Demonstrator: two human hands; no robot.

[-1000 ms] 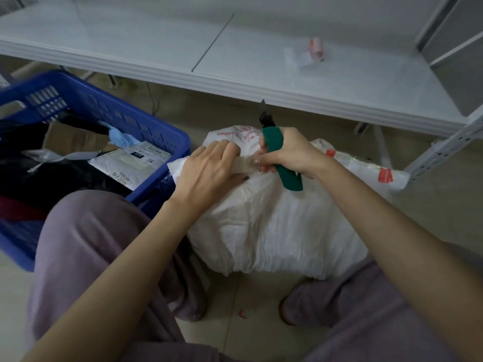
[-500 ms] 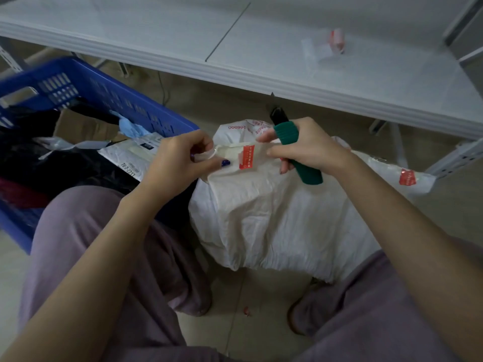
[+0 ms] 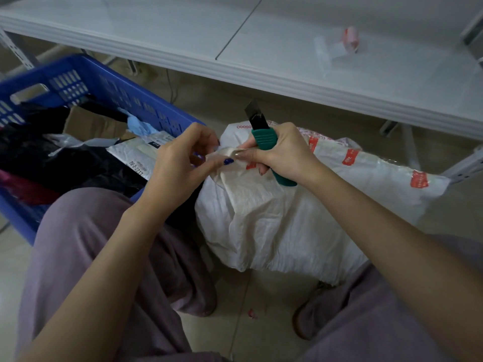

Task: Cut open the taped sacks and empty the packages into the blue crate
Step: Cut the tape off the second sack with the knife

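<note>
A white woven sack (image 3: 287, 218) with red-printed tape lies on the floor between my knees. My right hand (image 3: 282, 152) grips a green-handled utility knife (image 3: 264, 138), blade pointing up and away, while its fingertips also pinch a strip of tape (image 3: 227, 154) at the sack's near-left corner. My left hand (image 3: 180, 163) pinches the same strip from the left side. The blue crate (image 3: 78, 82) stands at my left, holding black bags, a cardboard box and a white labelled parcel (image 3: 141, 155).
A white table (image 3: 261, 35) runs across the back, with a roll of red-printed tape (image 3: 350, 39) on it. Table legs and a metal rack upright stand at the right. My knees in mauve trousers frame the sack. A red scrap lies on the tiled floor.
My left hand went from lying flat on the sack's corner to pinching a tape strip. My right hand, knife still in it, has come in to pinch the strip too.
</note>
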